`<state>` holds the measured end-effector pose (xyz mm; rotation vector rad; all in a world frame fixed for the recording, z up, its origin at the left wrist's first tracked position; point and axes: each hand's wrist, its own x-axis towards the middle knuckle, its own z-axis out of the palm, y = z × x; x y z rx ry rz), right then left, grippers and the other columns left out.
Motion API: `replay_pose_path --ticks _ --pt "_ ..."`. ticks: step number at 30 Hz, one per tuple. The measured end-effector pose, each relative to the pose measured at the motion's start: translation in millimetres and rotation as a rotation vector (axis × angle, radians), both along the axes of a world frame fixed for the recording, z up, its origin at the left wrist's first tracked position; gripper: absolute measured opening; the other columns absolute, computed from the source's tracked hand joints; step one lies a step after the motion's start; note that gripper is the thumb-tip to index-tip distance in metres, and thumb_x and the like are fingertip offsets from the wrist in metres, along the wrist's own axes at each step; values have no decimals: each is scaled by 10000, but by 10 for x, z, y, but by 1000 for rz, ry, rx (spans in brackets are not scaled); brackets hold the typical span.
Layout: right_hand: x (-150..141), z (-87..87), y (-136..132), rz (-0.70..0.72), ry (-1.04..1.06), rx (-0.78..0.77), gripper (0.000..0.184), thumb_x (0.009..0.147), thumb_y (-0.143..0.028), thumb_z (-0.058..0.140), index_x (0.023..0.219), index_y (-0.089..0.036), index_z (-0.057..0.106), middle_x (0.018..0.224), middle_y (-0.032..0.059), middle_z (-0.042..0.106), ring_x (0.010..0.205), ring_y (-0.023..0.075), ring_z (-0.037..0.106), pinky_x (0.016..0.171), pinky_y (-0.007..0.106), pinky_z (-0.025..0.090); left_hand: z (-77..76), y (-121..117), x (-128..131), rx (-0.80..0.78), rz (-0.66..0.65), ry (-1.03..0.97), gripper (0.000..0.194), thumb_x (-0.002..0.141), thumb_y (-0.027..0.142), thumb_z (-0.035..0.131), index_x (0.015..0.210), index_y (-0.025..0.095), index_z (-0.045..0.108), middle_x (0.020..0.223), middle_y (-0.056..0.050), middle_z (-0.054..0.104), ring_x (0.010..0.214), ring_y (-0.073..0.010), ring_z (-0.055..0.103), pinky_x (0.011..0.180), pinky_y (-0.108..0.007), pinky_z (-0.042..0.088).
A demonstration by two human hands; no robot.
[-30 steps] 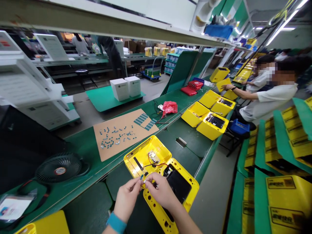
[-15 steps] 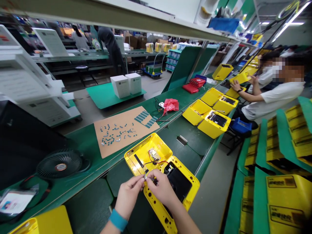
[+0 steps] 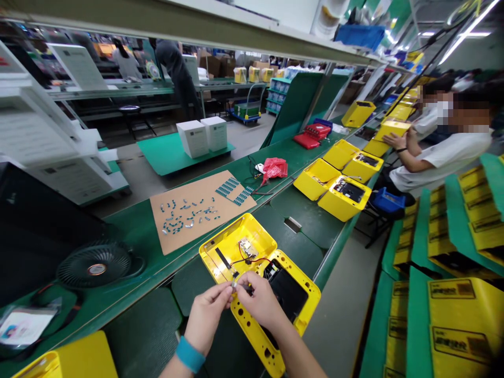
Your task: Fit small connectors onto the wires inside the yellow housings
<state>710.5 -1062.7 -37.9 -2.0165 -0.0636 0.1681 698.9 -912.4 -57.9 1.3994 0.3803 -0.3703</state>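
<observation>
An opened yellow plastic case (image 3: 252,226) lies on the green conveyor, its two halves side by side. Over its near edge, my left hand (image 3: 208,310) and my right hand (image 3: 260,302) meet with thumbs and fingertips pinched together. Between them is a tiny pale piece, perhaps a wire connector, too small to name surely. A blue band (image 3: 189,354) circles my left wrist. Inside the far half sits a small circuit board (image 3: 247,248) with red and black wires. The other half holds a black panel (image 3: 293,291), partly behind my right hand.
Small circuit boards lie scattered on a cardboard sheet (image 3: 189,236) beyond the case. A black fan (image 3: 96,265) stands at left. More open yellow cases (image 3: 346,197) are farther along the line, where a co-worker (image 3: 437,157) handles one. Yellow cases (image 3: 452,299) fill racks at right.
My hands stay pinched together over the case, with only slight finger movement. The co-worker's hands and yellow case have shifted slightly. The whole view has moved a little.
</observation>
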Motion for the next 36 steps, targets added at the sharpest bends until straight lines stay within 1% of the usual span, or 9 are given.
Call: replay_pose_path --ticks 7,10,12,15,18,22,25,29,36 --pt "-6 23 -10 -5 14 -14 107 787 -219 493 691 -172 507 682 -23 533 674 94 477 623 218 356 -4 -19 -9 48 -6 -20 419 657 479 738 950 181 713 784 -37 711 718 -145 580 650 -208 497" --pt "-7 29 -15 -2 30 10 110 791 -224 487 697 -173 514 694 -20 546 680 97 487 633 224 365 7 -7 -5 113 -42 -56 403 682 483 712 955 187 711 793 -37 713 724 -160 601 657 -226 519" --pt "-5 37 -20 4 49 28 117 792 -230 487 693 -174 513 687 -23 543 671 97 484 632 228 367 20 14 -4 183 -91 -104 376 714 481 677 956 194 707 796 -36 708 713 -170 613 664 -248 537" --pt "-4 46 -23 5 82 57 126 790 -242 491 687 -172 510 682 -25 539 666 98 483 635 234 371 44 47 -4 329 -195 -247 325 793 471 592 984 228 693 897 -39 693 746 -174 628 691 -269 553" --pt "-2 39 -17 7 107 100 134 794 -256 491 693 -169 513 686 -23 542 669 99 489 632 235 373 87 60 -2 506 -282 -423 282 864 429 512 1005 252 679 967 -34 677 826 -167 636 783 -273 545" --pt "15 14 -6 5 133 150 135 794 -252 487 692 -167 513 691 -22 541 671 98 491 622 231 373 155 38 -7 664 -304 -592 247 896 358 481 985 221 666 941 -32 684 860 -148 636 832 -244 519" --pt "33 1 -9 7 145 173 117 784 -234 491 694 -165 517 694 -22 536 679 99 490 640 233 383 171 12 -17 723 -298 -656 228 904 322 472 979 203 652 935 -36 683 873 -142 639 827 -228 517" --pt "50 0 -17 2 149 191 108 774 -213 495 679 -161 499 672 -27 514 655 93 473 624 227 375 166 -19 -15 790 -287 -702 222 910 299 457 977 192 640 943 -48 682 884 -150 642 830 -245 525" --pt "67 29 -18 9 181 237 114 786 -225 507 695 -156 511 674 -22 524 646 94 482 616 228 385 168 -55 19 825 -317 -715 225 919 283 426 982 185 619 941 -68 674 875 -171 636 811 -293 538"
